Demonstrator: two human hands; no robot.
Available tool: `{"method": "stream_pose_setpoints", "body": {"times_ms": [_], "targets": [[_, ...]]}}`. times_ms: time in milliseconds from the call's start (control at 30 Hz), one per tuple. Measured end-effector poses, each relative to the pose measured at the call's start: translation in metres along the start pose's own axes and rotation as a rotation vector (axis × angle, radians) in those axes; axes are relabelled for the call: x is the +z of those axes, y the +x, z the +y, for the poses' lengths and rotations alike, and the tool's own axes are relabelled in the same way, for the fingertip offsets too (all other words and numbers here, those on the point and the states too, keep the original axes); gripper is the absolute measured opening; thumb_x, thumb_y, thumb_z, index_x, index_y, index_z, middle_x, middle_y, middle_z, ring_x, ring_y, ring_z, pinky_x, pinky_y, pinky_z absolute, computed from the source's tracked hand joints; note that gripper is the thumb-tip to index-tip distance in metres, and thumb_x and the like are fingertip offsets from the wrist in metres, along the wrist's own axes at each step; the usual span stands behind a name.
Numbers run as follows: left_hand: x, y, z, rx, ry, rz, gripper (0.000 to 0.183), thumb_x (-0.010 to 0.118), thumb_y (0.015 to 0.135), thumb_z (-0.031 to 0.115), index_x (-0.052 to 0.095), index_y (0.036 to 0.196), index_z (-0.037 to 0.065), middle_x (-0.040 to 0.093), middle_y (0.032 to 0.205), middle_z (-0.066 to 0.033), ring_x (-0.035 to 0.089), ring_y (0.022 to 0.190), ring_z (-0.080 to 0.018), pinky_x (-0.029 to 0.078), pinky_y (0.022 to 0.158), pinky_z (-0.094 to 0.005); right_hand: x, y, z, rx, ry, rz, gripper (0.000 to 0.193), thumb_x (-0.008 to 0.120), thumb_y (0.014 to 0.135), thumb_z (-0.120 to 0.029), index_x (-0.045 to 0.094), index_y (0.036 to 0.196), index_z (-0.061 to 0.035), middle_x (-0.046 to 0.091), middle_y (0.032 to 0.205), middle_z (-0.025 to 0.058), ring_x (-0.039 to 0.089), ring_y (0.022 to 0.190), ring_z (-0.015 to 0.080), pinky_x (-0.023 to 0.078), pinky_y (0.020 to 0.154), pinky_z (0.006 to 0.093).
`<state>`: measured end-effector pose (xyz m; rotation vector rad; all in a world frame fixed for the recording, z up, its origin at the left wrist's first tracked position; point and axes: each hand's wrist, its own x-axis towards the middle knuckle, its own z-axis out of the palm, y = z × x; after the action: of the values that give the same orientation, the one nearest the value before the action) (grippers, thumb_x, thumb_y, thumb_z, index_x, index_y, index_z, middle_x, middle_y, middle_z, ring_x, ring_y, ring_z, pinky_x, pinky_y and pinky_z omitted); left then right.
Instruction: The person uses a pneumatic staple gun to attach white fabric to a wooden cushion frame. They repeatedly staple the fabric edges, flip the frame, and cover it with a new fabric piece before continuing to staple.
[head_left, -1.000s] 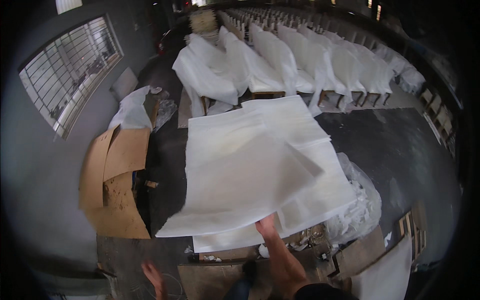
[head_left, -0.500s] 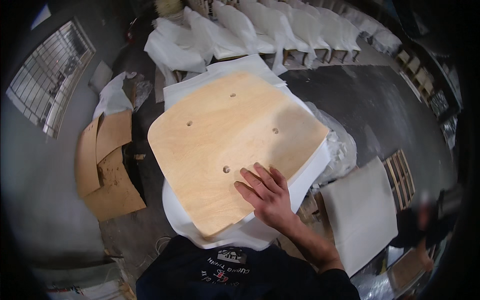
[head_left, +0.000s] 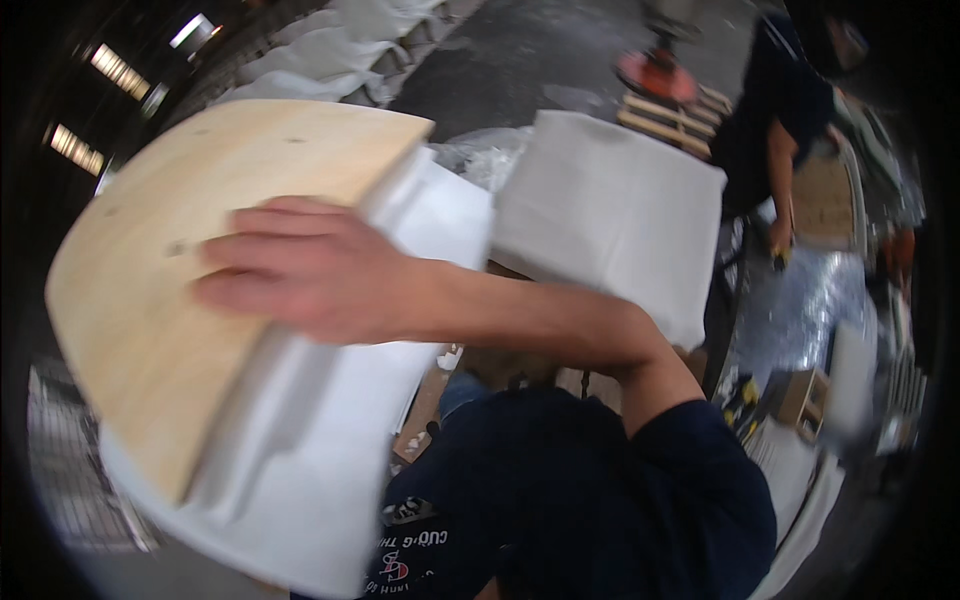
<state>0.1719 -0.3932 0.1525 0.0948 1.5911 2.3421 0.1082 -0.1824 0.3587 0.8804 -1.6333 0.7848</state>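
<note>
A pale plywood board (head_left: 130,290) with rounded corners and several small holes fills the left of the view. Under it lies white padding or sheeting (head_left: 340,430), which sticks out past the board's near edge. My right hand (head_left: 300,265) rests on top of the board with fingers stretched out, close to one hole. Motion smears the fingers a little, but nothing shows in them. The right forearm reaches across from the right, over the white layer. My left hand is out of sight.
A light grey covered slab (head_left: 610,230) stands right of the board. Beyond it are a wooden pallet (head_left: 670,120) and a red round object (head_left: 655,75). Another person (head_left: 770,120) works at the right by plastic film (head_left: 810,310) and a small wooden box (head_left: 800,400). White-covered chairs (head_left: 320,55) line the back.
The view has swung to the right, so the board now sits farther left and the other person shows more fully. My right hand stays on the board, its forearm stretched more sideways.
</note>
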Motion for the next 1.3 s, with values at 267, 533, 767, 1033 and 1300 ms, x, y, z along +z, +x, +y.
{"method": "stream_pose_setpoints", "body": {"times_ms": [267, 533, 767, 1033, 1300], "targets": [[0.068, 0.082, -0.004, -0.133, 0.075, -0.228, 0.060, 0.038, 0.107, 0.048, 0.047, 0.150, 0.008, 0.055, 0.147, -0.0111, 0.049, 0.138, -0.0249, 0.037, 0.116, -0.0419, -0.073, 0.053, -0.019, -0.192, 0.075, 0.001, 0.031, 0.067, 0.088, -0.040, 0.073, 0.114, -0.0222, 0.061, 0.134, 0.0146, 0.057, 0.120, 0.0376, 0.046, 0.101, 0.0548], [0.097, 0.178, -0.009, -0.141, 0.035, -0.292, 0.062, 0.038, 0.106, 0.050, 0.047, 0.151, 0.008, 0.055, 0.147, -0.0115, 0.050, 0.137, -0.0249, 0.039, 0.115, -0.0417, -0.209, -0.155, 0.164, 1.445, 0.410, 0.373, 0.061, 0.027, 0.108, -0.049, 0.053, 0.148, -0.0102, 0.042, 0.158, 0.0133, 0.036, 0.148, 0.0299, 0.033, 0.119, 0.0480], [0.149, 0.288, 0.007, -0.159, 0.019, -0.388, 0.064, 0.038, 0.106, 0.052, 0.047, 0.151, 0.007, 0.055, 0.147, -0.0118, 0.051, 0.136, -0.0249, 0.040, 0.114, -0.0415, -0.186, -0.344, 0.282, 1.554, 1.329, 1.024, 0.061, 0.045, 0.104, -0.052, 0.052, 0.147, -0.0089, 0.055, 0.147, 0.0134, 0.053, 0.134, 0.0257, 0.045, 0.111, 0.0449], [0.207, 0.392, 0.026, -0.190, -0.001, -0.513, 0.066, 0.038, 0.105, 0.055, 0.047, 0.151, 0.007, 0.055, 0.146, -0.0122, 0.052, 0.136, -0.0249, 0.042, 0.113, -0.0413, -0.209, -0.257, 0.301, 1.451, 1.521, 0.959, 0.064, 0.054, 0.101, -0.053, 0.054, 0.144, -0.0068, 0.064, 0.134, 0.0123, 0.065, 0.118, 0.0262, 0.052, 0.103, 0.0437], [0.276, 0.479, -0.003, -0.357, -0.204, -0.696, 0.069, 0.038, 0.105, 0.057, 0.046, 0.151, 0.007, 0.056, 0.146, -0.0126, 0.053, 0.135, -0.0249, 0.044, 0.112, -0.0411, -0.351, -0.315, 0.236, 1.842, 0.495, 0.764, 0.069, 0.060, 0.095, -0.052, 0.051, 0.145, -0.0047, 0.065, 0.132, 0.0141, 0.068, 0.111, 0.0312, 0.056, 0.097, 0.0459]]}}
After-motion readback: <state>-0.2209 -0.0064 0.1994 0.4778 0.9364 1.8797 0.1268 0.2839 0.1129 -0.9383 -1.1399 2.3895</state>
